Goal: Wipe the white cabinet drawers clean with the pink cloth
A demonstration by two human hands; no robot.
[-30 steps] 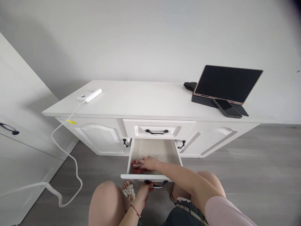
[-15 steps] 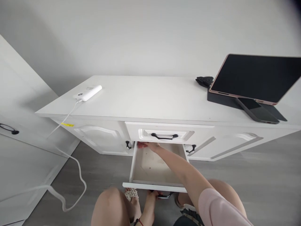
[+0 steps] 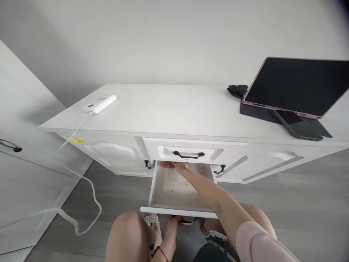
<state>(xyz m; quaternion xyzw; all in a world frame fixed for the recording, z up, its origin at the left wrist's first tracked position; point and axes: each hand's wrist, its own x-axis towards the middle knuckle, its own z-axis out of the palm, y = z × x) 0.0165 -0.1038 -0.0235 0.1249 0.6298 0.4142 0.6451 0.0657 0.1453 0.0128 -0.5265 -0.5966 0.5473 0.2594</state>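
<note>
A pulled-out white drawer (image 3: 174, 189) with a pale, lightly spotted bottom sits low in the middle of the cabinet. My right hand (image 3: 180, 166) reaches deep inside it, near the back left corner. A red cloth (image 3: 168, 165) is under its closed fingers, pressed to the drawer bottom; the fingertips are partly hidden. Below the drawer front, my left hand (image 3: 175, 220) is closed at the left end of the black drawer handle (image 3: 188, 221), its fingers partly covered by the drawer front. Above is a closed drawer with a black handle (image 3: 188, 155).
On the white cabinet top (image 3: 169, 109) lie a white power bank (image 3: 99, 104) with a cable, a black crumpled item (image 3: 237, 90), a propped tablet (image 3: 297, 85) and a dark phone (image 3: 297, 124). A white cabinet (image 3: 27, 182) stands left. My knees flank the drawer.
My right hand has shifted a little to the right with the red cloth along the back of the drawer. My left hand stays at the handle. The whole view has shifted slightly.
</note>
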